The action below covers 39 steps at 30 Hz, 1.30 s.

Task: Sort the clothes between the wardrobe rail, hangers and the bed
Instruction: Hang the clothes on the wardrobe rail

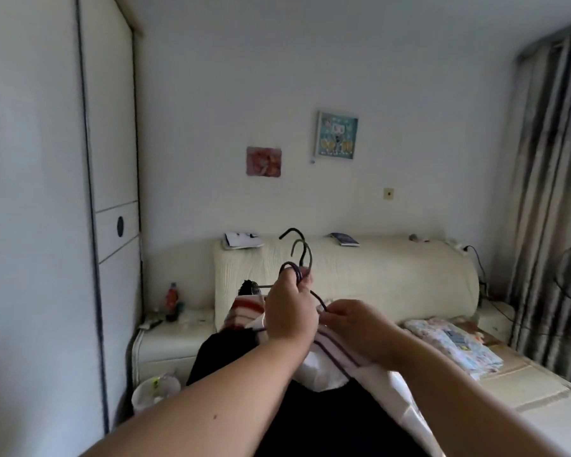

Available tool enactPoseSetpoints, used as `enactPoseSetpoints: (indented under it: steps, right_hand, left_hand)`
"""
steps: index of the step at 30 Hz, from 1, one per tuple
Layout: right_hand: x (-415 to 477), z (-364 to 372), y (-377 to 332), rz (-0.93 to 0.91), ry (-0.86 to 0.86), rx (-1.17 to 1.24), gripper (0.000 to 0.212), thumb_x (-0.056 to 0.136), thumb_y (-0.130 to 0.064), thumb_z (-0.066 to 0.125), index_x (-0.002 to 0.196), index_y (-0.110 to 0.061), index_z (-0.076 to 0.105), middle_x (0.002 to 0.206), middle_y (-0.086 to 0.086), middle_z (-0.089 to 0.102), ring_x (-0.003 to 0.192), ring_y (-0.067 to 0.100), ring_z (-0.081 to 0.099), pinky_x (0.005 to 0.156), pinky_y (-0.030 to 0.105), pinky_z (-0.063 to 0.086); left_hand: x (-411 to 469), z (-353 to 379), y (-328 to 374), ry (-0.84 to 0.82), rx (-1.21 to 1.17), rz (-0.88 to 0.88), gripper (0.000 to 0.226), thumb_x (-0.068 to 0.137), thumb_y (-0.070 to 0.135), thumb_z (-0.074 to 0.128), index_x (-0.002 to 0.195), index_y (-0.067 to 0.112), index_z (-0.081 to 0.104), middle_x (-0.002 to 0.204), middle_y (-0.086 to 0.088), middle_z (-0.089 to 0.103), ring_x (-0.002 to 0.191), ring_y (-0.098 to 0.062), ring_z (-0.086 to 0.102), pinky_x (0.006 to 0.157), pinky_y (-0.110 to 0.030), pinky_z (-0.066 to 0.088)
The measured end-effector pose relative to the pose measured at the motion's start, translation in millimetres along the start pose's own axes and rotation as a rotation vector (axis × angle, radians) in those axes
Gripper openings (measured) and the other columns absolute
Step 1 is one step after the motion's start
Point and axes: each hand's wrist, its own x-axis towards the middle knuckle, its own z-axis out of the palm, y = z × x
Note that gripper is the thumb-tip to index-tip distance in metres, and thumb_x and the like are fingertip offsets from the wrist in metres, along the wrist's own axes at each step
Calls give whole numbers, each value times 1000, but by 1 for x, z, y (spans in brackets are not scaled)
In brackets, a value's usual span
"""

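Holding three hangers by their necks, my left hand has its fingers curled tight round the wires, and the hooks stand up above the knuckles. The bundle hangs in front of me, over the foot of the bed and facing the headboard. The wardrobe is on the left with its door closed.

My right hand has thumb and fingertips pinched together on the sloping arm of the purple hanger, where it enters the white top. A black garment hangs below, and a striped one shows behind the left hand.

Handling, as I judge it:
- **Wire:** It is light and stiff but springy, and the hooks are apt to snag one another. Grip just under the hook.
- **Cloth:** It is soft and limp and likely to slide off a tilted hanger arm. Take it at the collar or shoulder seam, not the loose body.
- **Bundle:** The weight looks modest, but it swings, so keep the hangers level while separating one.
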Motion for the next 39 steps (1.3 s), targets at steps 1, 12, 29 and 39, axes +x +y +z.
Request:
enactPoseSetpoints:
  steps: [1,12,29,39]
  right_hand:
    - [3,8,-11,-7,-20,26,22,90,-29,57,83,-12,68,79,6,65,72,14,51,70,31,43]
    - [20,97,-137,-124,-274,292,20,87,-26,64,84,-7,69,60,-3,52,46,5,41,44,17,32]
    - [25,147,-202,-236,-682,577,8,95,-15,53,94,-11,60,89,4,71,68,12,64,48,19,43]
    - [25,169,-208,-279,-742,625,11,88,0,57,84,-9,62,71,8,63,49,10,59,45,18,44]
  left_hand:
    - [3,-16,-3,19,-14,0,13,94,15,50,98,12,62,97,2,68,92,-15,61,80,-27,43]
    - [36,-174,-25,124,122,84,17,93,18,53,103,12,65,102,1,69,98,-16,63,85,-25,44]
    - [17,-270,-40,440,152,-7,26,94,8,49,81,30,56,92,8,67,88,-5,62,81,-19,45]
    - [-4,-259,-42,598,163,-35,21,94,5,49,98,21,62,97,3,68,91,-12,64,82,-25,49]
